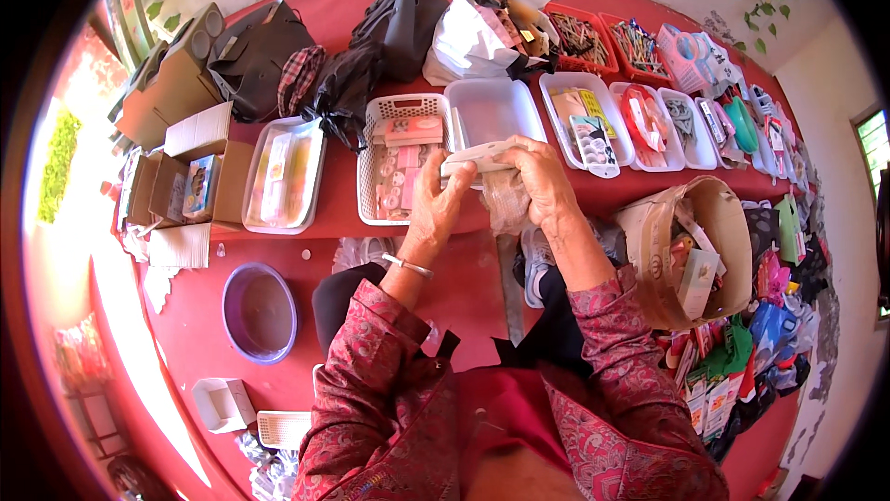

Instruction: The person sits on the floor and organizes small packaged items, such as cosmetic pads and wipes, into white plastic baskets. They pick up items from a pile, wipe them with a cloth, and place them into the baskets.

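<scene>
A small flat white box (477, 156) is held up between my two hands, above the front edge of the red ledge. My left hand (434, 206) pinches its left end, with the thumb on the near side. At the other end my right hand (545, 178) grips it, and a crumpled tan cloth (506, 202) hangs below those same fingers. Just beyond my left hand stands a white perforated basket (367, 167) with pink packages (408, 135) in it. Behind the box is a clear plastic tub (501, 110), partly covered by my hands.
Left of the basket sit a white tray (252, 209) and an open cardboard box (232, 177). To the right are more plastic trays (556, 93). A purple basin (227, 316) stands on the floor at left, a tall carton-filled tub (640, 251) beside my right arm.
</scene>
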Motion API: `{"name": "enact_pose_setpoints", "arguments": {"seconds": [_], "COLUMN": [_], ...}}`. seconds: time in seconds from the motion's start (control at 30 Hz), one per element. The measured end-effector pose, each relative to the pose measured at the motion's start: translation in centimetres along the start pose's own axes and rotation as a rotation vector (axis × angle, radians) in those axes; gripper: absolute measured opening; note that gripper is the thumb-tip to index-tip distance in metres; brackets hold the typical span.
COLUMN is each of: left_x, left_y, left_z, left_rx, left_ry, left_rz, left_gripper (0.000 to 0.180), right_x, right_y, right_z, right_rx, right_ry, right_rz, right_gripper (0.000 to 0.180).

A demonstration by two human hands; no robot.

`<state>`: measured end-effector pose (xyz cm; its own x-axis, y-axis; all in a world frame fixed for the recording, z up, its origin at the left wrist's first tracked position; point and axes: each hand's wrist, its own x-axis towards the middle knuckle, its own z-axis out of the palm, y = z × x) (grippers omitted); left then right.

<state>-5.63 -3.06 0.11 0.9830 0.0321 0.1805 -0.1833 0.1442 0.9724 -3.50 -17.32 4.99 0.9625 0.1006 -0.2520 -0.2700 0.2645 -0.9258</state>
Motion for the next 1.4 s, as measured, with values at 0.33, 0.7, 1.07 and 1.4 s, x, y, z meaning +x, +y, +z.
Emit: {"name": "enact_pose_setpoints", "arguments": {"seconds": [0.33, 0.7, 1.07, 1.4], "left_x": [-0.2, -0.3, 0.0, 0.9], "left_y": [-1.0, 0.7, 2.0, 4.0], "left_z": [-0.4, 0.8, -0.7, -2.6], "left_rx": [-0.107, -0.449, -0.468, 0.66], "left_ry": [0.037, 0.071, -0.085, -0.161], "left_rz": [-0.114, -0.224, -0.274, 0.066], "left_gripper": [0.036, 0.026, 0.027, 0.036], "right_x": [-0.9, -0.6, 0.0, 0.2], "right_y": [-1.4, 0.2, 0.1, -0.1], "right_z": [0.1, 1.0, 0.1, -0.6], "right_rx": [0.066, -0.104, -0.034, 0.003], "right_ry": [-0.217, -0.018, -0.098, -0.114], "right_rz": [0.009, -0.222, -0.105, 0.026], "right_gripper": [0.012, 0.017, 0.02, 0.019]}}
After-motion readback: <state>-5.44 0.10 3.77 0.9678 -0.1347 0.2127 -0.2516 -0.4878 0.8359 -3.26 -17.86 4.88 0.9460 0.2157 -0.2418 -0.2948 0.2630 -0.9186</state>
